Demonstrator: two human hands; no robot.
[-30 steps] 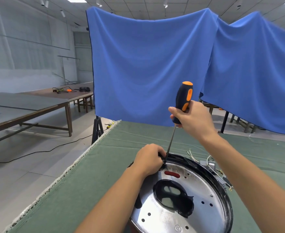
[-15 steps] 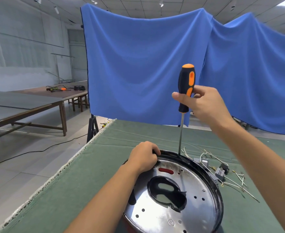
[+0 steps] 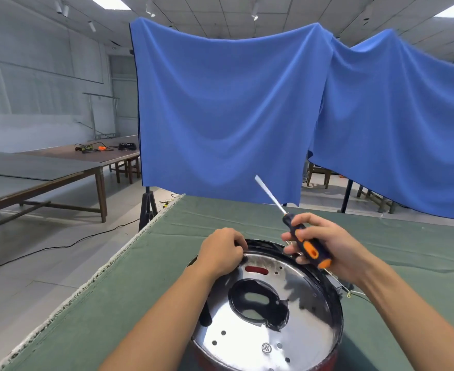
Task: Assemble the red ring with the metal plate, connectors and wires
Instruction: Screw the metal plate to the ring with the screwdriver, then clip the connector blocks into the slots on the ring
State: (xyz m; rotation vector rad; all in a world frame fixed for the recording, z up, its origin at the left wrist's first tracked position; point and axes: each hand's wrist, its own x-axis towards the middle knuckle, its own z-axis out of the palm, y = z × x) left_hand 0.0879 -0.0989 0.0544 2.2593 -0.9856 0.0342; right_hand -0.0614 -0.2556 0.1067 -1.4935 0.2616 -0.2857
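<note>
1. Head view shows the metal plate (image 3: 271, 314) lying on top of the red ring (image 3: 325, 362), low on the green table (image 3: 167, 263). Only a bit of red shows at the bottom edge.
2. The left hand (image 3: 220, 253) grips the far rim of the plate with curled fingers and holds it down.
3. The right hand (image 3: 330, 247) has its fingers wrapped round the handle of a screwdriver (image 3: 305, 243). The tip points up and away, off the plate.
4. Thin wires (image 3: 351, 291) peek out by the right wrist, next to the ring. No connectors can be made out.
5. I think the step is fixing the plate to the ring with screws.
6. Next, the tool likely has to turn tip-down and meet a screw near the rim, while the left hand steadies the plate.
7. I cannot see a screw under the left fingers.
</note>
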